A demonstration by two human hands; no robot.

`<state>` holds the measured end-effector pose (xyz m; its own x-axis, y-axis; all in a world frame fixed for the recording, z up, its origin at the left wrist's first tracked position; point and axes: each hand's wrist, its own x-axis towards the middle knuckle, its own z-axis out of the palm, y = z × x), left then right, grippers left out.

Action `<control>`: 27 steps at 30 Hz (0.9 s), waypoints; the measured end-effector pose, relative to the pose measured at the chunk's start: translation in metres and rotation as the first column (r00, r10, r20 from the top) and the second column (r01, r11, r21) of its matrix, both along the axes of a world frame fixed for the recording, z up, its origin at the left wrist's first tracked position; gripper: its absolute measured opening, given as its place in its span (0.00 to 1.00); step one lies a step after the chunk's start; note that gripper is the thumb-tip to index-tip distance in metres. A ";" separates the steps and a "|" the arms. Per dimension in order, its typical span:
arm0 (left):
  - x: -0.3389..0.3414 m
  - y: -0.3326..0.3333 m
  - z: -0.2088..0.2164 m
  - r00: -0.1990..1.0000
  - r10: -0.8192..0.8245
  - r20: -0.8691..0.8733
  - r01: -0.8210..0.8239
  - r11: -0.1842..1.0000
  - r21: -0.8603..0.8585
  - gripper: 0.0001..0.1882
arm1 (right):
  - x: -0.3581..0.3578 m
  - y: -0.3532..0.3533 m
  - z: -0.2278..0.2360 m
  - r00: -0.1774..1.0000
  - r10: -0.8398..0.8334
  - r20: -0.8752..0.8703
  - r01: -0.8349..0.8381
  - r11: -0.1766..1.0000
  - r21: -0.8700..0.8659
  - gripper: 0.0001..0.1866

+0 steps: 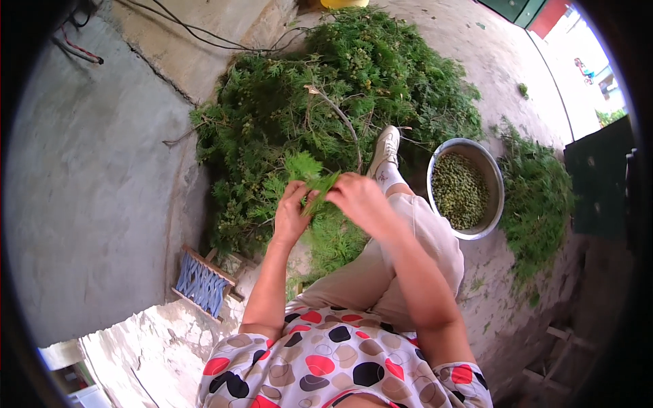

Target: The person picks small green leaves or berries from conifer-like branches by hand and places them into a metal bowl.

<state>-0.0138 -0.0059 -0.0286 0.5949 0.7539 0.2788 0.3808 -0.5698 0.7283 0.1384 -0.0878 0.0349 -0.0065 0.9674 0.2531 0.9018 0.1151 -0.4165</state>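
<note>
My left hand [292, 212] is closed round a bright green feathery evergreen sprig [320, 188] above my lap. My right hand [356, 197], slightly blurred, has its fingers pinched on the other side of the same sprig. Both hands are close together, and the fingertips are partly hidden by the leaves. Beyond them spreads a large heap of cut evergreen branches [394, 61], with small pale green cones among the leaves. To the right of my leg stands a metal basin [500, 197] holding many small round green cones [459, 190].
A smaller pile of leafy sprigs [534, 197] lies right of the basin. My shoe [386, 149] rests at the heap's edge. At left are a low stool with a woven blue seat [201, 284] and a grey concrete slab [95, 183]. Black cables [224, 46] run along the far left.
</note>
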 end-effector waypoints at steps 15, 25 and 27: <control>-0.046 0.021 -0.048 0.916 0.365 0.163 -0.120 0.641 -0.758 0.12 | 0.013 0.001 0.025 0.425 -0.195 -0.884 0.035 0.979 -0.200 0.09; -0.032 0.006 -0.015 0.900 0.266 0.345 0.189 0.475 -0.859 0.11 | 0.155 -0.062 0.022 -0.516 0.626 -0.584 0.683 0.712 0.160 0.17; -0.032 0.005 -0.025 0.918 0.159 0.364 0.202 0.601 -0.774 0.11 | 0.141 -0.054 0.031 -0.544 0.570 -0.616 0.738 0.674 -0.028 0.17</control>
